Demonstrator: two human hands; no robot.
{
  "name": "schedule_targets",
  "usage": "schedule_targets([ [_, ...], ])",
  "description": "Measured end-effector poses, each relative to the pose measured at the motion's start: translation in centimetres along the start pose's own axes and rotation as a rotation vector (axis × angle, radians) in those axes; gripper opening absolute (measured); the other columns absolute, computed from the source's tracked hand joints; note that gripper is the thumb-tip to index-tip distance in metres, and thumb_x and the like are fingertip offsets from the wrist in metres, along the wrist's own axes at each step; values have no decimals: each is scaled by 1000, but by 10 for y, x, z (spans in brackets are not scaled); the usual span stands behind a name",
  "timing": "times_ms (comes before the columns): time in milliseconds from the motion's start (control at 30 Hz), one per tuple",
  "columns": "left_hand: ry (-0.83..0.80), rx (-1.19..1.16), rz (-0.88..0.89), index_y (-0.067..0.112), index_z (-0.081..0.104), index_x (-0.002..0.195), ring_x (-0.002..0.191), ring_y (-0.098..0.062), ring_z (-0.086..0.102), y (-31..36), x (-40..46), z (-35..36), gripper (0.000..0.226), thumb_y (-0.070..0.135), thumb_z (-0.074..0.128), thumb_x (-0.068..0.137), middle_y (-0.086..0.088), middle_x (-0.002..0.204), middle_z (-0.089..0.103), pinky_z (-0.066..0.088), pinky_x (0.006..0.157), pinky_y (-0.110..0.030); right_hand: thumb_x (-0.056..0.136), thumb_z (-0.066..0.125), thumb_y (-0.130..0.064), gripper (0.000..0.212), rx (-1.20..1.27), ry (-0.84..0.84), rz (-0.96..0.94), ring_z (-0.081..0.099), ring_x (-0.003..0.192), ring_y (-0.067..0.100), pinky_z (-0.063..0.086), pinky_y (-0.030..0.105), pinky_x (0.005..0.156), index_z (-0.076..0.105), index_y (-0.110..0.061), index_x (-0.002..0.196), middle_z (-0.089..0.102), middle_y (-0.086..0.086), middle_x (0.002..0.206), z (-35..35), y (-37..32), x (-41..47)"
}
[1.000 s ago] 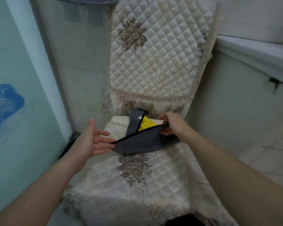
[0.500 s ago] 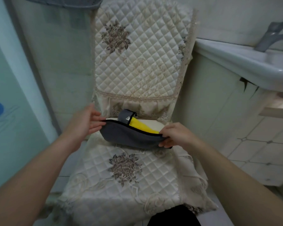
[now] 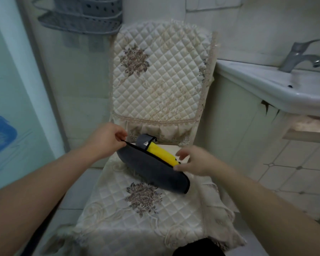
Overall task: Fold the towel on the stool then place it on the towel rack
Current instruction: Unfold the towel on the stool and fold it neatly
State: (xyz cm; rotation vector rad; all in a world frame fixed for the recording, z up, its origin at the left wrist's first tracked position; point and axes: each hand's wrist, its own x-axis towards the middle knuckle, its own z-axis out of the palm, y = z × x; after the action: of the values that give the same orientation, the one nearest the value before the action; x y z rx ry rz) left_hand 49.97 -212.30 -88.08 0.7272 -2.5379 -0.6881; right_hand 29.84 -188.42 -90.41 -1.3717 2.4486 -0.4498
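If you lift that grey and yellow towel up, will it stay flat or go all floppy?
Probably floppy: the grey and yellow towel already sags in a curve between the left hand and right hand. It looks light, since a fingertip pinch holds its corner up. Its fuzzy surface likely won't slip on the quilted seat cover.

Single head view, close, facing forward-down over stool [image 3: 137,206]; no second view.

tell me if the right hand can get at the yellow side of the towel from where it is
Probably yes. The right hand is right beside the yellow side, its fingers spread over it. The grey layer sits in front, but the top is open.
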Motion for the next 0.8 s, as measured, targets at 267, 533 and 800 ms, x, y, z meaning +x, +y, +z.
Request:
schedule_targets([
  [267, -124, 257, 118, 13, 78, 105, 86, -18, 68, -22, -21, 22, 22, 13, 75, 83, -5, 98, 76, 42, 73, -21, 93, 68, -37, 38, -116, 59, -6, 65, 97, 24, 54, 39, 77, 62, -22, 127, 72, 1, 104, 82, -1, -9],
  [533, -258, 392, 224, 23, 81, 91, 74, -16, 64, -32, -41, 23, 14, 20, 76, 78, 3, 81, 72, 52, 69, -32, 100, 55, -30, 38, -191, 42, 36, 56, 123, 31, 51, 44, 95, 58, -21, 137, 64, 6, 135, 100, -4, 5],
  [800, -239, 448, 180, 30, 79, 95, 85, -15, 65, -52, -55, 27, 15, 32, 75, 80, 7, 94, 69, 53, 73, -32, 95, 62, -23, 31, -180, 75, 71, 62, 109, 30, 55, 43, 86, 68, -19, 125, 66, 6, 126, 101, -12, 9],
])
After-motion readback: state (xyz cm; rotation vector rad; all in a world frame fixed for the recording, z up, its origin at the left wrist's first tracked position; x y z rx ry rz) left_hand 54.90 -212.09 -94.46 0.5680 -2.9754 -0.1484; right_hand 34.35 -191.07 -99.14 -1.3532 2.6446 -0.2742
